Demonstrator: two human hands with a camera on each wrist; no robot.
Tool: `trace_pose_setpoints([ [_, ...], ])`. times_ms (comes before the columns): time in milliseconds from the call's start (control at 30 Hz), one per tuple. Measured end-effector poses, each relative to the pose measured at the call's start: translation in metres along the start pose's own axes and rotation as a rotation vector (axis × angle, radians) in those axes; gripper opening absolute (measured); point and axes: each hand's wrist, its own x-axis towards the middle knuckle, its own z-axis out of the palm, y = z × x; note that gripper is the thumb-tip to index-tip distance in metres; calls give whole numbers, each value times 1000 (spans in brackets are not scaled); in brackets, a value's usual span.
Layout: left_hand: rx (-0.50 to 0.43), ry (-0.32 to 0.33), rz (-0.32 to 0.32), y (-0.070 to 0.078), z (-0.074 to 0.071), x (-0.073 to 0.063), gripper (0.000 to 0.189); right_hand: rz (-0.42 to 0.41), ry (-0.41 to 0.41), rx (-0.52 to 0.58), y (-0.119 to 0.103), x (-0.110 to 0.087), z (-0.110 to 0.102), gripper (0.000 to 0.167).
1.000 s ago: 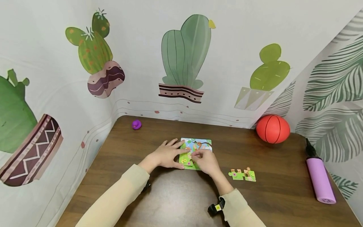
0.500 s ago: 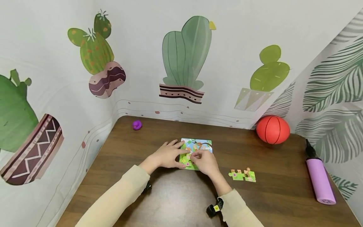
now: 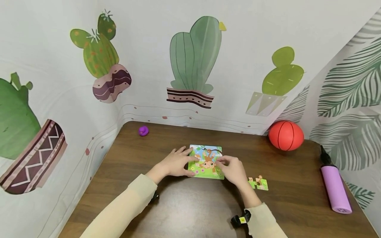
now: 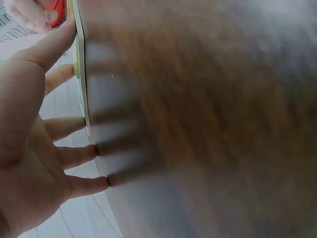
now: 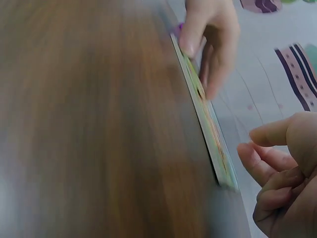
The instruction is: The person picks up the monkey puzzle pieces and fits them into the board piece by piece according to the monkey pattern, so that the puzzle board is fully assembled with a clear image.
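Observation:
A square jigsaw puzzle [image 3: 206, 172] with a monkey picture lies on the table between the hands. My left hand [image 3: 176, 163] spreads its fingers over the left side of it. In the left wrist view the thumb and index finger press on the puzzle, and the outer fingertips touch the tabletop. My right hand [image 3: 234, 169] hovers at the puzzle's right edge. The right wrist view shows its thumb and index finger [image 5: 252, 156] slightly apart with nothing between them, the other fingers loosely curled. Two loose puzzle pieces [image 3: 262, 183] lie to the right, the nearer one partly hidden behind the right hand.
A purple rubber duck [image 3: 143, 131] sits at the back left of the brown table [image 3: 190, 211]. At the back right is a red ball [image 3: 286, 135]. A purple hand pump [image 3: 336, 190] lies along the right edge. A printed cloth [image 3: 148, 59] hangs behind.
My right hand has moved right, off the middle of the puzzle, uncovering the monkey's face. Its pinching fingers have parted. The left hand has stayed in place.

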Motion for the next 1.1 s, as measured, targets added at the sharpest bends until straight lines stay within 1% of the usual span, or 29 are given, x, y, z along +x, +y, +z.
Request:
trace_pose_setpoints([
  [167, 7, 11, 5, -1, 4, 1, 70, 20, 39, -12, 23, -8, -28, 12],
  [233, 15, 8, 9, -1, 5, 0, 73, 40, 37, 6, 31, -14, -40, 14],
  [400, 44, -17, 36, 0, 6, -11, 74, 55, 56, -6, 49, -28, -68, 18],
  [500, 43, -31, 68, 3, 4, -19, 72, 40, 78, -49, 58, -34, -83, 19],
  [600, 37, -36, 109, 7, 2, -25, 72, 56, 65, -61, 66, -41, -95, 22],
  [667, 46, -47, 125, 9, 1, -28, 71, 72, 44, -63, 70, -45, -99, 24],
  [767, 87, -49, 148, 9, 2, -29, 67, 82, 14, -62, 75, -50, -103, 25],
  [933, 162, -37, 172, 4, 4, -25, 57, 27, 9, -110, 80, -54, -104, 18],
  [1100, 201, -18, 179, 0, 6, -20, 52, -17, 26, -155, 84, -55, -106, 15],
])
